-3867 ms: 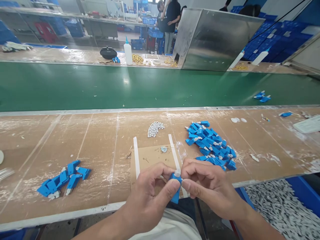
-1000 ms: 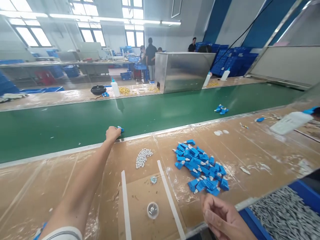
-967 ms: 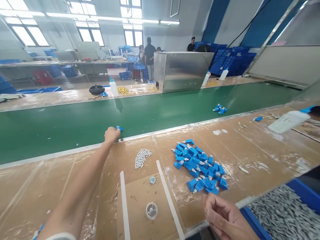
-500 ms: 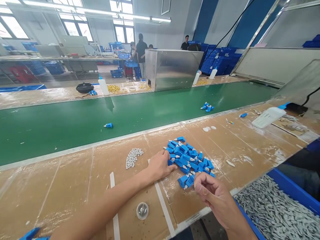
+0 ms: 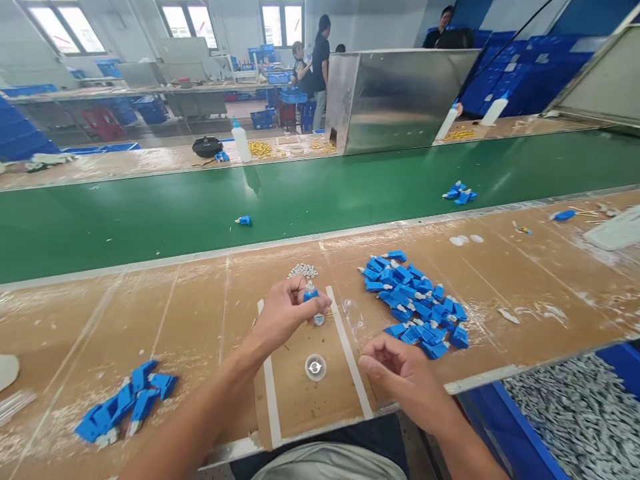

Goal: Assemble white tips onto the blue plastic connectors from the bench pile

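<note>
My left hand (image 5: 287,310) is closed on a small blue part (image 5: 311,293) with a whitish tip, held above the table between two white tape strips. My right hand (image 5: 395,367) has its fingers curled at the table's front, left of and below the large pile of blue parts (image 5: 420,300); whatever it pinches, if anything, is too small to make out. Behind my left hand lies a small heap of grey-white pieces (image 5: 303,271). A round clear cup (image 5: 315,367) stands between the tape strips, in front of the held part.
Several blue parts (image 5: 125,403) lie at the left. Beyond the table runs a green belt (image 5: 200,213) carrying a few blue parts (image 5: 460,193). A blue bin of grey pieces (image 5: 575,413) is at lower right. White bottles (image 5: 241,143), a metal box (image 5: 400,100) and people stand beyond.
My left hand has left the blue pile and come back left with a blue part in it. My right hand has moved left, off the pile's edge. The view has shifted, showing more blue parts at left.
</note>
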`<state>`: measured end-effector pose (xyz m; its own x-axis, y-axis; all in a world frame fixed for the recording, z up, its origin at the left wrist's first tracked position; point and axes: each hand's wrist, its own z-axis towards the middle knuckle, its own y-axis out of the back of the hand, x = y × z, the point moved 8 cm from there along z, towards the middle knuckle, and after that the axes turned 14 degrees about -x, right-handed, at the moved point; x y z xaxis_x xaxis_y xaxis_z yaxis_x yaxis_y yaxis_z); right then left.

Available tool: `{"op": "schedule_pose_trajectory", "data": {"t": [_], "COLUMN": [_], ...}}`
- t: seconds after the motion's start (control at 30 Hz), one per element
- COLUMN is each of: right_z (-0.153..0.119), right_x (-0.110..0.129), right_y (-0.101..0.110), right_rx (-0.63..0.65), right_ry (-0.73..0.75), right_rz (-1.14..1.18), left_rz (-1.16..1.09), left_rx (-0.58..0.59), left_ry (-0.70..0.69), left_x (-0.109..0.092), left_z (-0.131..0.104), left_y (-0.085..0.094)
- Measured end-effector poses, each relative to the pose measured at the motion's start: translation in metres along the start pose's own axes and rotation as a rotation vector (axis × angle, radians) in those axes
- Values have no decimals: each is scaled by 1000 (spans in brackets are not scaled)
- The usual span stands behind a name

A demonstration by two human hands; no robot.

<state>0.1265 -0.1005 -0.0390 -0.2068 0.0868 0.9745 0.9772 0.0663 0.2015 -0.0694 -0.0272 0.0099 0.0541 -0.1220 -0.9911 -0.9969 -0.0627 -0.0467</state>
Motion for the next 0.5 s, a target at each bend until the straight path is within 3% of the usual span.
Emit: {"op": "schedule_pose_trajectory", "data": {"t": [0.1,0.17,0.37,0.5], "right_z": [0,3,10,6], "right_x": [2,2,0,4], "right_y": [-43,-58,-71,-73], "right_rx": [78,74,52,48], "right_ry": [60,105,213,266], "right_rz": [-89,-146,-296,-343], "left_rz": [-175,-323,-514,-590], "left_rx": [1,-36,-135,-102], "left_ry": [103,198,335,397], "left_x": [18,35,62,70], "left_z": [-35,-53,-77,-80], "left_y": [22,33,51,50]}}
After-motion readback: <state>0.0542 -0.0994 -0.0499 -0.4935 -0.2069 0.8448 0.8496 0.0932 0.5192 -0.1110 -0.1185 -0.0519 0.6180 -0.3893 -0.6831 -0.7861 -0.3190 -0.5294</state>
